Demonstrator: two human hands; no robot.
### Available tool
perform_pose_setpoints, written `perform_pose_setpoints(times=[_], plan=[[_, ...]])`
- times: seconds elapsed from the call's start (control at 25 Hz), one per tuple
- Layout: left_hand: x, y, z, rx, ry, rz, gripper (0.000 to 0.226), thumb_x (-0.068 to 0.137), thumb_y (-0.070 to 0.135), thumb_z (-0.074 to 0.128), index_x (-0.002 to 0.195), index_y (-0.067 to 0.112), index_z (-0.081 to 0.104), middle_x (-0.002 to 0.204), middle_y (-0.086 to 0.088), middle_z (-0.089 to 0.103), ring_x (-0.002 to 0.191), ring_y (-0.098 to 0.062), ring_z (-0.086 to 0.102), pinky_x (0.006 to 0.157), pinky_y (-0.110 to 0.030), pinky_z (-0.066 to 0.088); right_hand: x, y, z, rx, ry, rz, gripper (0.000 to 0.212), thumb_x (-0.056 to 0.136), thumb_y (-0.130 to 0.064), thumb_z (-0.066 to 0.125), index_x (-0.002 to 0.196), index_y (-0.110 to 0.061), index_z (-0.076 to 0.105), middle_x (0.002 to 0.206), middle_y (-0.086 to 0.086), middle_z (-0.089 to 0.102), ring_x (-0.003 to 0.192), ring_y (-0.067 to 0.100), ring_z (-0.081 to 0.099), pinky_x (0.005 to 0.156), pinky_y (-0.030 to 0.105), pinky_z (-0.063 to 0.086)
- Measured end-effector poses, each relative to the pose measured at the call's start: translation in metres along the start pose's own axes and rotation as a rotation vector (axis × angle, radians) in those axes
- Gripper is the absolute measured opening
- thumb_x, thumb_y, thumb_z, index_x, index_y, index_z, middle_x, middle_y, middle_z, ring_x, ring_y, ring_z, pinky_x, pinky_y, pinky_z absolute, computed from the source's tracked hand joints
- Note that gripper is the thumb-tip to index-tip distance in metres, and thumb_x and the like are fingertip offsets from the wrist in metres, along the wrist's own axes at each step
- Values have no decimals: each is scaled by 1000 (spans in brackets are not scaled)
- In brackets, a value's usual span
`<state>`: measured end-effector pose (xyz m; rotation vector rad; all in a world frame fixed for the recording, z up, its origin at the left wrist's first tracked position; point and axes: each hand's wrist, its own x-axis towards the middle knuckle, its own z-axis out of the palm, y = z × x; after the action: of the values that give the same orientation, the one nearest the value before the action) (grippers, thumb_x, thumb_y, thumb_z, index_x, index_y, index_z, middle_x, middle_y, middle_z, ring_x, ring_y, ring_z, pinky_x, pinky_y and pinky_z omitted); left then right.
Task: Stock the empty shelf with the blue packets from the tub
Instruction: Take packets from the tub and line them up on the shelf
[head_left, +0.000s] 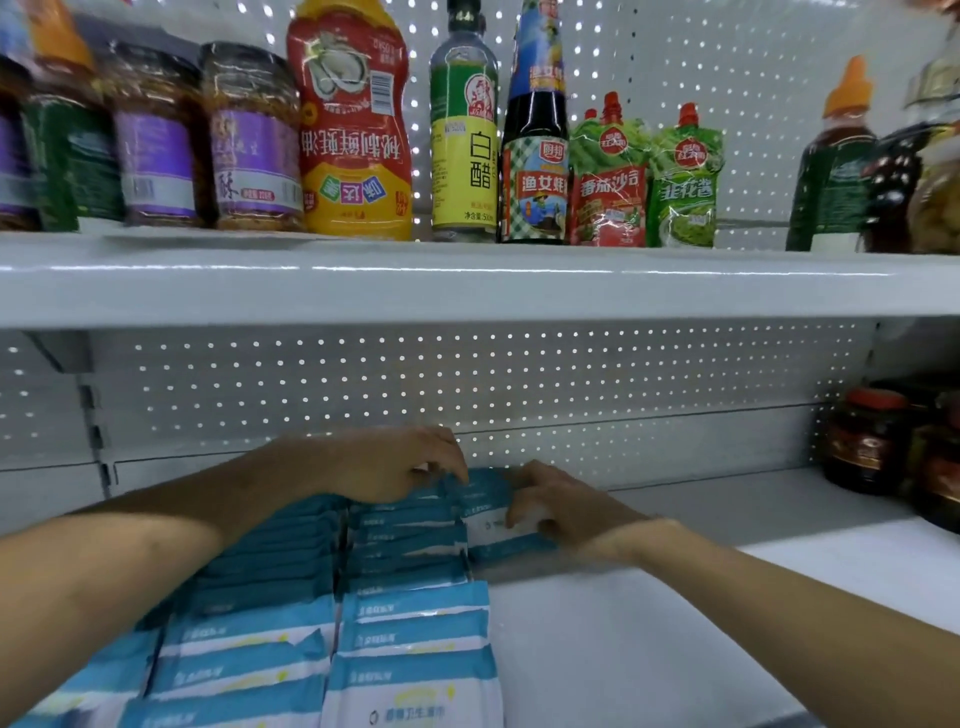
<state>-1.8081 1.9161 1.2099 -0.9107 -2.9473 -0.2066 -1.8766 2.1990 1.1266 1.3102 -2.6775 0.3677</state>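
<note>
Several blue and white packets (405, 613) stand in rows on the left part of the white lower shelf (649, 649). At the back of the shelf, a small group of blue packets (493, 499) starts a new row on the right. My left hand (400, 462) rests on top of the packets at the back, its fingers curled over their upper edge. My right hand (561, 504) grips the right side of that back group, fingers laid over a packet's white face. The tub is not in view.
The upper shelf (467, 291) carries jars, sauce bottles and pouches. Dark jars (867, 441) stand at the right end of the lower shelf. A perforated white back panel (467, 384) closes the rear. Bare shelf surface lies between the packets and the jars.
</note>
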Motion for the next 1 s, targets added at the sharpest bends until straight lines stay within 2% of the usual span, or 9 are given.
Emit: perform_pose_setpoints(times=[0.16,0.28,0.44,0.56,0.72,0.8,0.88,0.92,1.0], plan=[[22,77,13,-46,63,147,43,98,2,52,129,29,67,105,35,52,95,19,51,86,-9,39,-86,2,-25,-25,58,43,46,89,3,57,122,-25,70,134,-1,52,122,18,51,101,28,43],[51,162,33,-125,23,254,44,95,0,54,133,20,64,109,21,56,90,8,53,85,-9,41,-175,1,-40,-26,109,192,43,89,3,59,119,-26,69,129,-3,54,122,16,51,101,30,41],[71,267,73,-168,35,487,42,93,2,55,126,23,67,113,12,63,94,0,58,79,-4,39,-300,-5,-50,-59,199,395,43,89,2,61,121,-26,66,119,-5,54,113,10,51,93,27,38],[68,331,123,-270,10,622,42,91,2,57,128,22,67,115,9,64,95,-3,59,82,-6,40,-388,-18,-41,-109,196,531,38,91,0,61,120,-23,63,112,-2,54,106,16,51,83,29,36],[42,387,219,-371,1,707,40,93,10,55,129,24,66,114,13,61,95,-1,55,84,-14,42,-473,-45,16,-79,147,635,39,87,-3,59,120,-23,64,115,1,57,110,23,55,88,40,47],[21,404,274,-398,-38,688,40,95,16,52,131,29,63,123,14,61,107,-1,54,89,-21,45,-507,-59,54,-39,118,713,44,85,-3,56,123,-24,63,120,-1,57,114,23,54,91,41,49],[4,417,326,-464,-125,647,42,96,13,53,133,31,62,127,16,59,111,1,51,92,-14,41,-536,-73,89,-13,105,798,46,86,-1,56,126,-23,62,120,-1,55,113,24,55,91,43,51],[-2,423,349,-494,-168,621,43,95,12,53,132,32,62,127,16,59,111,1,52,94,-17,43,-548,-79,104,1,92,822,46,86,-1,56,127,-22,62,119,-1,55,112,24,56,91,44,51],[-8,430,390,-519,-234,552,42,95,14,52,132,33,61,128,14,59,110,-4,56,97,-32,50,-561,-94,124,17,74,869,46,88,-3,58,129,-23,63,123,-1,56,115,23,56,93,41,52]])
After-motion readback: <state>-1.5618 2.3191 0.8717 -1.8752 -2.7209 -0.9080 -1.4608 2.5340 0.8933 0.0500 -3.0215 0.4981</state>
